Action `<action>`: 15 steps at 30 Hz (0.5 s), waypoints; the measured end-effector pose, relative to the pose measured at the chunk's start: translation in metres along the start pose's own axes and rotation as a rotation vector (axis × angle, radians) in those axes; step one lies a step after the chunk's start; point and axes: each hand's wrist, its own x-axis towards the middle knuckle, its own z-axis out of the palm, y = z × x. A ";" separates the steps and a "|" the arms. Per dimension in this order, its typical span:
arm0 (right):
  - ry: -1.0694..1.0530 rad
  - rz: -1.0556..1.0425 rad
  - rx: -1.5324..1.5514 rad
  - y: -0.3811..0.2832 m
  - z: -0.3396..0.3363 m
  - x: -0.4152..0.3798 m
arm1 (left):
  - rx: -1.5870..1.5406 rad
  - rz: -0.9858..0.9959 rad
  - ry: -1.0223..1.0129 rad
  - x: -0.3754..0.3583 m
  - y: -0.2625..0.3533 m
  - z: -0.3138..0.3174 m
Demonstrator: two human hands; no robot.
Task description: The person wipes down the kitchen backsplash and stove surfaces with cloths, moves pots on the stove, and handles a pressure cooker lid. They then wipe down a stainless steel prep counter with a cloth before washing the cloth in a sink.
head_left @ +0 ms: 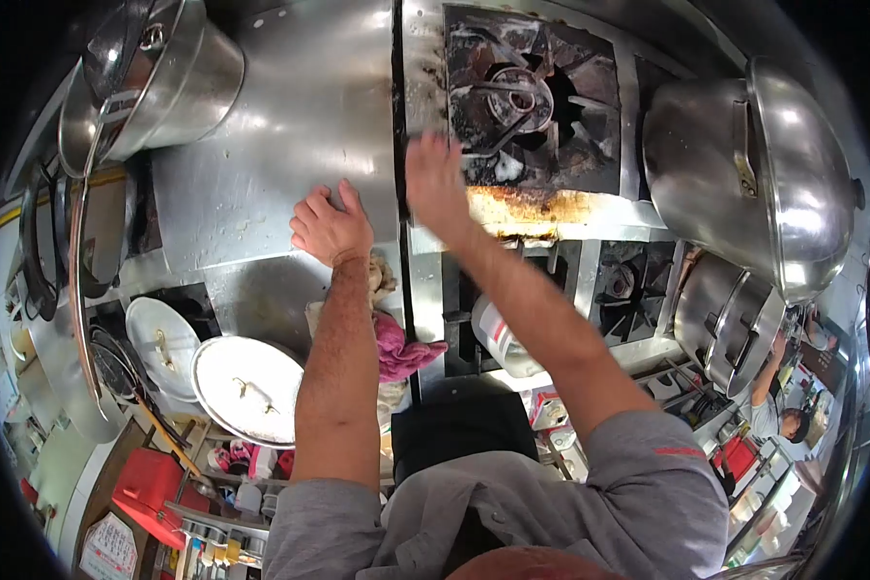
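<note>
My left hand (333,224) is at the steel counter (271,126), fingers loosely bent and thumb held apart, with nothing visible in it. My right hand (436,182) is smeared by motion over the steel strip at the left edge of the gas burner (522,97). Whether it holds anything cannot be made out. White foam (508,168) lies on the burner's dark tray, and the ledge (532,208) in front is stained brown. Below my left wrist are a crumpled beige cloth (383,277) and a purple cloth (401,350).
Large steel pots (193,77) stand at upper left. A big lidded pot (725,179) is on the right. Round lids (251,387) lie at lower left. A white container (498,333) sits under my right forearm. Another person (773,406) is at far right.
</note>
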 end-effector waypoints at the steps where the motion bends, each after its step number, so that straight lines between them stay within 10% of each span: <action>1: -0.065 0.000 0.066 -0.005 -0.007 -0.010 | -0.015 0.010 0.019 0.000 0.000 0.002; 10: -0.141 0.045 0.140 0.004 0.002 -0.008 | -0.014 -0.016 -0.023 -0.001 0.001 -0.002; 15: 0.059 0.021 -0.065 0.059 0.052 0.128 | -0.028 -0.010 -0.025 -0.001 -0.001 -0.001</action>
